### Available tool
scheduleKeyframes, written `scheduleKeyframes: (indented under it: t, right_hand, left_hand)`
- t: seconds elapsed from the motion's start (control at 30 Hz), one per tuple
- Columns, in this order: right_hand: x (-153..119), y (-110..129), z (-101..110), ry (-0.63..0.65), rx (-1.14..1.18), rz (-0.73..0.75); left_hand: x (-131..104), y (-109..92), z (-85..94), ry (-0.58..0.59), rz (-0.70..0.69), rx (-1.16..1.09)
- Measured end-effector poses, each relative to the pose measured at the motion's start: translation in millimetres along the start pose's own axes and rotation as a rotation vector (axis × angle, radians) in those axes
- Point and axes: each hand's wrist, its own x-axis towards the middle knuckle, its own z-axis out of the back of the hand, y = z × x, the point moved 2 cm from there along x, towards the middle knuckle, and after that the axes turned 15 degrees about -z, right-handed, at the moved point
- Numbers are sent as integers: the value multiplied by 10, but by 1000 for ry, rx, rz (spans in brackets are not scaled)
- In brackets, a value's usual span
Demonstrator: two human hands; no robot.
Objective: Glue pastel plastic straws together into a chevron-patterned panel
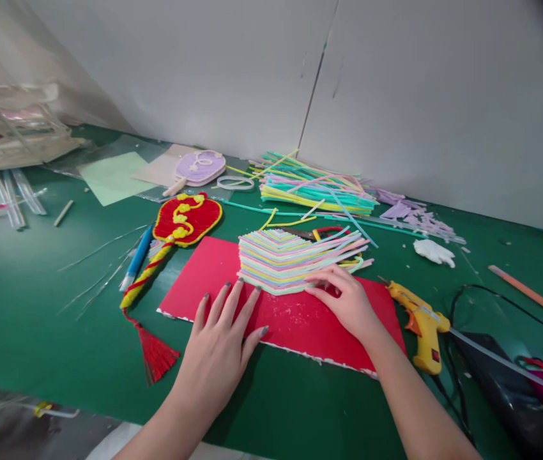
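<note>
A red board (290, 322) lies on the green table, and on it rests a panel of pastel strips (278, 262) laid in V-shaped rows, loose ends fanning out to the right. My left hand (221, 342) is spread flat on the board, its fingertips at the panel's lower left edge. At the panel's lower right edge, my right hand (345, 300) has its thumb and fingers closed around the end of the lowest pale green strip. Red and yellow pliers or scissors lie partly hidden behind the panel.
A yellow glue gun (422, 326) with its cord lies right of the board. A red fan (188, 220) with a tassel is at left. Behind are a bundle of colored strips (317, 191), a purple fan (200, 167) and purple scraps (415, 214).
</note>
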Motion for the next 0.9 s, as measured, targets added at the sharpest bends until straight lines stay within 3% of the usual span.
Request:
scheduleKeyframes:
  t: [0.9]
  right_hand:
    - [-3, -30, 0, 14, -8, -20]
  left_hand:
    - [39, -25, 18, 6, 5, 24]
